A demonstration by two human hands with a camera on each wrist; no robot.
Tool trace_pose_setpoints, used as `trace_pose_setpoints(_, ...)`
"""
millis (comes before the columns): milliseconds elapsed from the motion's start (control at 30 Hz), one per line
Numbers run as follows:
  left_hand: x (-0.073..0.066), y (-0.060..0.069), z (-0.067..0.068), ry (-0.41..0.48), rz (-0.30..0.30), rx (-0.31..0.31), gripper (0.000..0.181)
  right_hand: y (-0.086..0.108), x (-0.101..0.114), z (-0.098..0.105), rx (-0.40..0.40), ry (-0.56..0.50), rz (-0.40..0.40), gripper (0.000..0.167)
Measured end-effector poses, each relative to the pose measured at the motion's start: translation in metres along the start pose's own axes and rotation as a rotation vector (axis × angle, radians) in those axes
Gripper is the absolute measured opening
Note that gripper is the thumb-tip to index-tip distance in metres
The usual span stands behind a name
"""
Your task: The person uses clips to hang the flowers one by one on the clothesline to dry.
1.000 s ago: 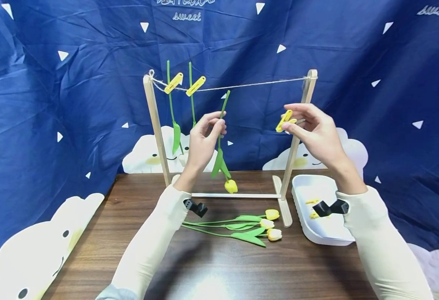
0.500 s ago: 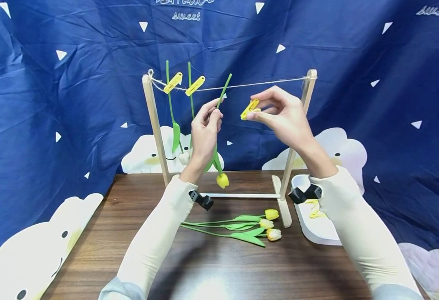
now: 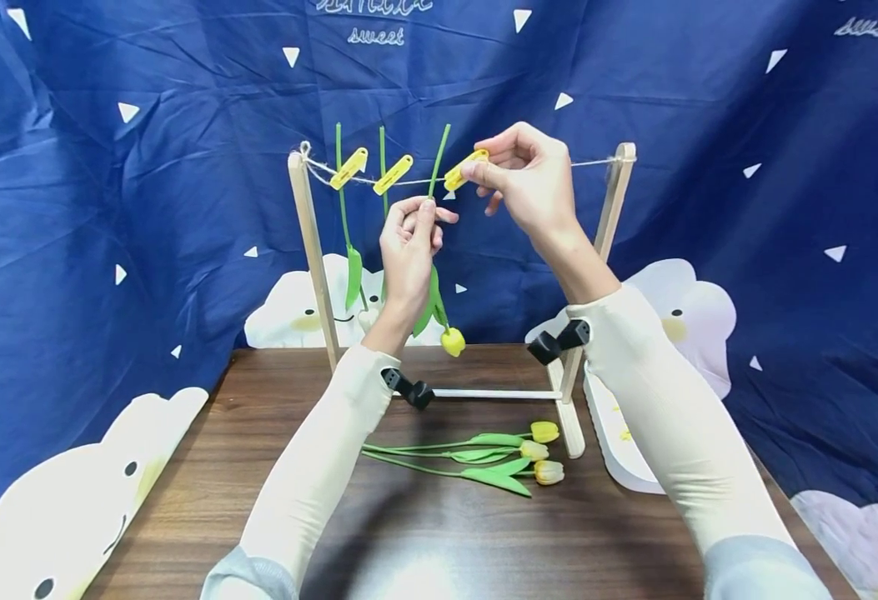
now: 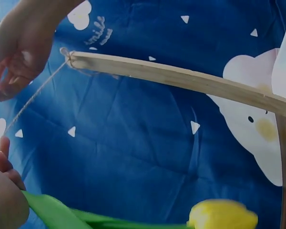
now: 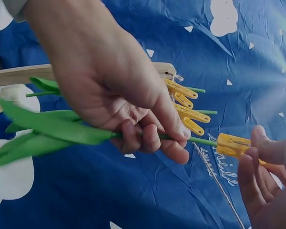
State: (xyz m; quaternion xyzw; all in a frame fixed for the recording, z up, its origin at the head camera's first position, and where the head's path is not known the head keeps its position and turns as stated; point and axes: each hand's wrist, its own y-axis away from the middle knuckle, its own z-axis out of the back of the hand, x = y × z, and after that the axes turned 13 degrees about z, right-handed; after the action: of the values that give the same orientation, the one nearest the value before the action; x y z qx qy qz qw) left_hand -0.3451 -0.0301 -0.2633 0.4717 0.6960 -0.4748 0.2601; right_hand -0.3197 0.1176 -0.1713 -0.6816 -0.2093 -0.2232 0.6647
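Note:
My left hand (image 3: 408,258) pinches the green stem of a yellow tulip (image 3: 453,342), which hangs bloom down with its stem end up at the string (image 3: 509,170). In my right hand (image 3: 532,179) a yellow clothespin (image 3: 465,170) is pinched between thumb and fingers, close beside that stem. From the right wrist view, the clothespin (image 5: 233,145) meets the stem near its upper end; whether it bites the string cannot be told. Two more clothespins, one at the far left (image 3: 349,169) and one beside it (image 3: 393,175), hold tulip stems on the string.
The string runs between two posts of a wooden rack (image 3: 311,250). Several tulips (image 3: 484,454) lie on the brown table (image 3: 439,533) in front of it. At right, a white tray (image 3: 622,467) with yellow clothespins is partly hidden by my right sleeve.
My right hand has moved left and up with the clothespin, from near the right post to the stem. My left hand has raised the tulip, its stem end now above the string.

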Motion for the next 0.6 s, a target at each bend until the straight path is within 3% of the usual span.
trace_pose_setpoints(100,0.002,-0.003,0.000,0.032,0.028,-0.018,0.005,-0.007,-0.004,-0.005,-0.050,-0.037,-0.049,0.016)
trace_pose_setpoints(233,0.004,-0.007,-0.001,0.063,0.069,-0.026,0.005,-0.012,-0.009,-0.011,-0.083,-0.010,-0.122,0.016)
trace_pose_setpoints(600,0.007,-0.010,-0.001,0.057,0.119,-0.043,0.004,-0.014,-0.020,-0.024,-0.047,0.075,-0.201,0.015)
